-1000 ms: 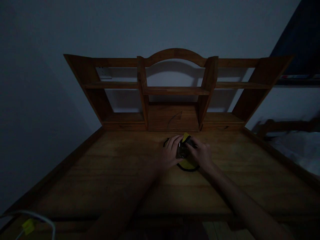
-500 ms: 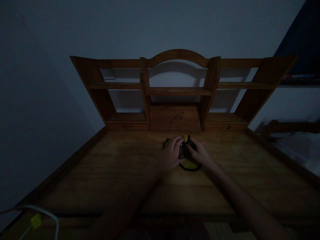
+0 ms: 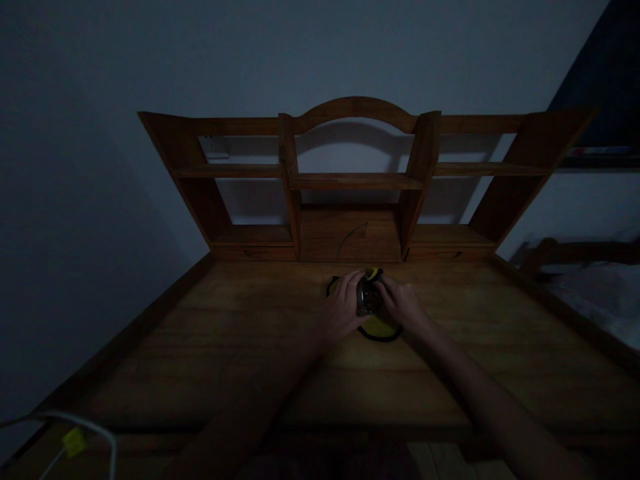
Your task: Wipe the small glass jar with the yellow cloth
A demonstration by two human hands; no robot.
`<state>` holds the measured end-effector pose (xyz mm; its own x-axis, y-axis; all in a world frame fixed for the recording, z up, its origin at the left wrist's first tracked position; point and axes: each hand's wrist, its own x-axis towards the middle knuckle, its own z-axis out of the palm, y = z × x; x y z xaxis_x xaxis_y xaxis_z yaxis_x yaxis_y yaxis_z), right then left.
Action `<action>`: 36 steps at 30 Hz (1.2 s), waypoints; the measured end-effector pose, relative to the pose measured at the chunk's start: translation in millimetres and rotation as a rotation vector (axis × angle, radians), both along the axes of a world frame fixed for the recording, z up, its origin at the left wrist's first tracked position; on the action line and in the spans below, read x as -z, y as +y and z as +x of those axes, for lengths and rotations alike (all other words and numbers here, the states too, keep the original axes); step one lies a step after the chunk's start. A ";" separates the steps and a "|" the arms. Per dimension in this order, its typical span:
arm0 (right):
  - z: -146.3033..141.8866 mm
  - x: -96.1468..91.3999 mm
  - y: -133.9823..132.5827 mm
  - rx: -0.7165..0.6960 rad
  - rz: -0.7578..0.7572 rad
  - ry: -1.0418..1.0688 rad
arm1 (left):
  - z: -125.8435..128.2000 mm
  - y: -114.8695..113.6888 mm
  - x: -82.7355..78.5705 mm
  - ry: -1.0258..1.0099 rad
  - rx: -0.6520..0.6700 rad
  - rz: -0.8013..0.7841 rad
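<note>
A small, shiny, dark glass-like object (image 3: 369,299) stands between my hands above the wooden desktop. My left hand (image 3: 343,303) curls around its left side, fingers over the upper edge. From the right, my right hand (image 3: 400,303) closes against the same object, with its fingertips at the upper right. A yellow cloth-like piece with black edging (image 3: 380,328) lies beneath and around it. Part of this piece folds up behind the object, between the two hands. Dim light and my fingers hide the object's exact kind.
A wooden shelf unit (image 3: 357,181) with several compartments rises at the desk's back edge, against the wall. Bare desktop (image 3: 240,333) shows on both sides of my hands. A pale cable (image 3: 95,425) with a yellow tag (image 3: 74,441) hangs at the lower left.
My right hand has shifted slightly right and its fingers have drawn back from over the object, exposing more of its dark, shiny face. The left hand stays in nearly the same place.
</note>
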<state>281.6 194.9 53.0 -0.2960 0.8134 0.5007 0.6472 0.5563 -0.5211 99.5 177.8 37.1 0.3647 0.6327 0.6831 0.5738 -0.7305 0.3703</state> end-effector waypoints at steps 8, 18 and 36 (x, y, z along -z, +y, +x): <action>-9.8 0.0 3.7 -0.176 -0.248 0.429 | -3.8 0.6 -2.2 -0.029 -0.050 0.056; -11.8 9.0 9.0 -0.160 -0.279 0.473 | -4.5 -4.5 -6.5 0.145 0.013 0.130; -17.9 5.4 -8.3 0.070 -0.068 0.192 | -4.3 -4.1 -6.9 0.073 -0.021 0.196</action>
